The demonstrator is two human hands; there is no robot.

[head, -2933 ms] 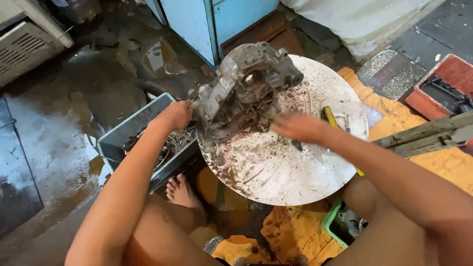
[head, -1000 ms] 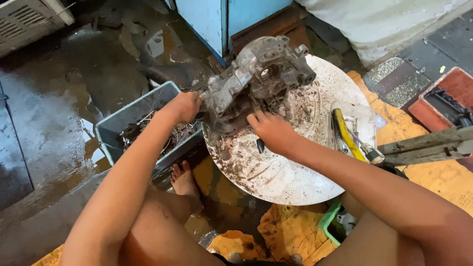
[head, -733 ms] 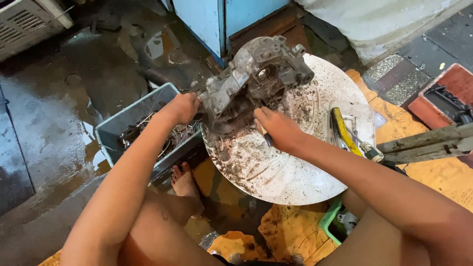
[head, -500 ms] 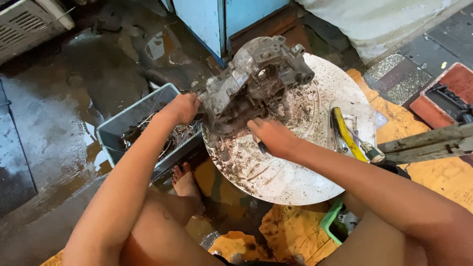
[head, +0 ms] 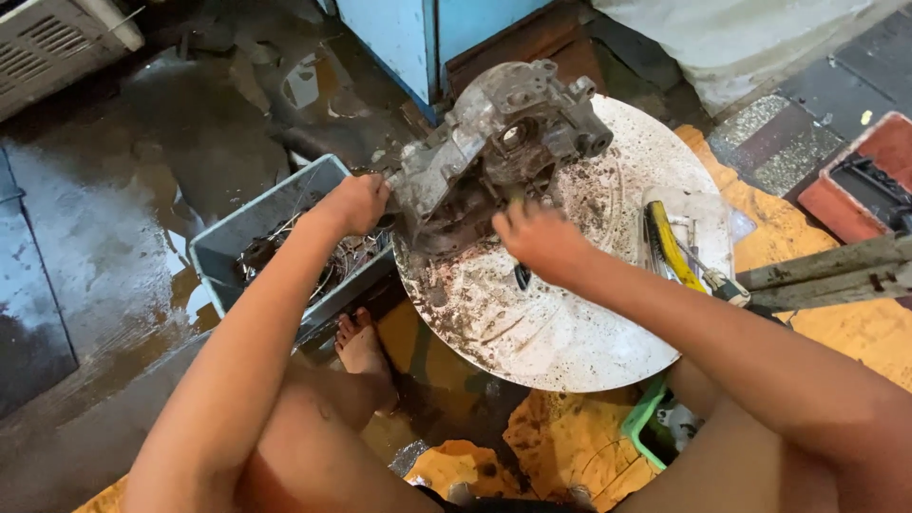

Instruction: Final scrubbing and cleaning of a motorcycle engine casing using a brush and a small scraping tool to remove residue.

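At the upper middle of the frame, a grimy metal engine casing (head: 494,152) stands on a round white tabletop (head: 570,332). The left hand (head: 356,202) grips its left edge; the right hand (head: 540,239) presses closed against its lower front. A grey bin (head: 256,218) sits left.

wet dark floor (head: 123,218) | blue cabinet (head: 418,38) | orange mat (head: 560,446)
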